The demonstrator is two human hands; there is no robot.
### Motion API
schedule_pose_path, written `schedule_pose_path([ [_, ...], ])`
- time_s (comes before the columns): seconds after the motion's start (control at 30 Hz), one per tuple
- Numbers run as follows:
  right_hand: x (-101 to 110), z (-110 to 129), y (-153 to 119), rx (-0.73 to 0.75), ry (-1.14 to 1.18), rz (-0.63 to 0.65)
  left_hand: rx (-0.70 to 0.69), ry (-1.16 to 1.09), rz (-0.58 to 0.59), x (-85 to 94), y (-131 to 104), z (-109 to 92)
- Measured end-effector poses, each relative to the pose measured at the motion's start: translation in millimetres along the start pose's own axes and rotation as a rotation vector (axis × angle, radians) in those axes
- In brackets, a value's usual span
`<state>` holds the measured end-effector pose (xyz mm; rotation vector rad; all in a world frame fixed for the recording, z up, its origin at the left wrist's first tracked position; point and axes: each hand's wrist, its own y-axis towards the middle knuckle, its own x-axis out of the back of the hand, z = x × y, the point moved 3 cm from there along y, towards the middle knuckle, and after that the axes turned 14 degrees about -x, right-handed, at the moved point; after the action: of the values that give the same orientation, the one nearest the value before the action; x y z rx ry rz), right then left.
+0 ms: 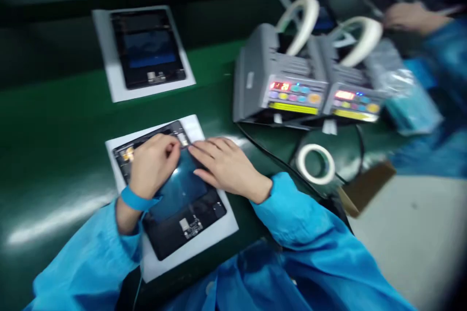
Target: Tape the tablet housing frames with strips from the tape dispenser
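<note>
A black tablet-like device [166, 238] lies with its inner parts showing on a white sheet [228, 216], tilted on the green bench. Over its upper left part is my left hand [153, 163], with curled fingers pressed together and a blue band at the wrist; what they hold, if anything, is hidden. My right hand [224, 165] lies palm down over the device's upper right edge, fingers stretched out and fingertips close to my left hand. Between and below the hands shows a dark blue panel [178, 194] of the device.
Another opened device [149, 48] rests on a white sheet farther back. Two grey tape dispensers [288, 77] with lit displays stand at right, near a tape roll [314, 164], black cables and a brown cardboard piece [367, 187]. Another person's hand [414, 17] is at the far right.
</note>
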<state>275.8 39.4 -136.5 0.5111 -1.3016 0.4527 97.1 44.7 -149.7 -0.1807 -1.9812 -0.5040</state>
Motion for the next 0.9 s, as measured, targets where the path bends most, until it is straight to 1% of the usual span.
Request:
schedule_pose_path([
  [0.07, 16.4, -20.3, -28.1, -0.054, 0.028, -0.181, 0.000, 0.035, -0.005, 2.0, 5.3, 0.8],
  [0.17, 37.9, -60.7, -68.8, -0.259, -0.071, -0.497, 0.013, 0.070, 0.002, 5.3, 11.1, -1.4],
  [0.2, 42.2, -74.3, -77.8, -0.317, -0.125, -0.566, 0.021, 0.073, 0.012, 6.2, 12.5, -2.6],
  [0.27, 46.6, -99.1, -86.7, -0.385, -0.216, -0.642, 0.044, 0.081, 0.036, 7.5, 14.5, -4.1],
  [0.37, 49.1, -125.3, -87.1, -0.438, -0.292, -0.717, 0.061, 0.113, 0.024, 7.6, 16.3, -2.9],
  [0.43, 49.5, -132.4, -85.4, -0.485, -0.322, -0.761, 0.053, 0.129, 0.001, 6.3, 16.4, -0.6],
  [0.5, 48.2, -130.7, -81.6, -0.476, -0.323, -0.766, 0.039, 0.131, -0.007, 4.6, 15.6, 1.4],
  [0.6, 42.7, -119.9, -67.5, -0.371, -0.287, -0.677, 0.029, 0.117, -0.015, 3.9, 14.5, 2.1],
  [0.67, 39.8, -114.5, -55.4, -0.339, -0.283, -0.630, 0.031, 0.113, -0.020, 4.5, 14.3, 1.4],
  [0.77, 40.9, -113.3, -44.8, -0.334, -0.293, -0.649, 0.028, 0.108, -0.016, 5.2, 14.7, -0.2],
  [0.83, 44.4, -117.6, -49.2, -0.351, -0.287, -0.679, 0.019, 0.104, -0.020, 5.4, 14.9, -1.2],
  [0.9, 48.6, -125.8, -63.6, -0.403, -0.295, -0.723, 0.013, 0.102, -0.024, 5.3, 14.7, -1.7],
])
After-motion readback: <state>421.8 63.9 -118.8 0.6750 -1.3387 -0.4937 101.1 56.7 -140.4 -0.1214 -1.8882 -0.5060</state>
